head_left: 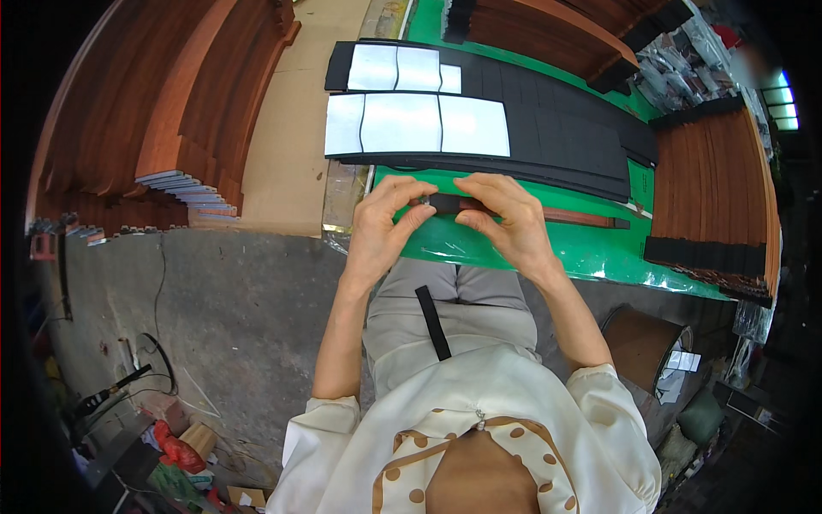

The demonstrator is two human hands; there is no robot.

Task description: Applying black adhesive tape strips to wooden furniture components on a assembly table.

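Note:
Both my hands meet at the near edge of a green work surface [591,253]. My left hand [385,227] and my right hand [505,218] pinch the near end of a long reddish-brown wooden strip [582,218] that lies across the green surface to the right. A small black pad [445,202] sits on that end between my fingertips. A black strip [433,322] lies on my lap below the hands.
Black sheets with white backing panels [411,124] lie beyond the hands. Stacks of brown wooden strips stand at the left [180,111], top [556,30] and right [719,188]. A grey concrete floor [223,308] with cables and tools lies left.

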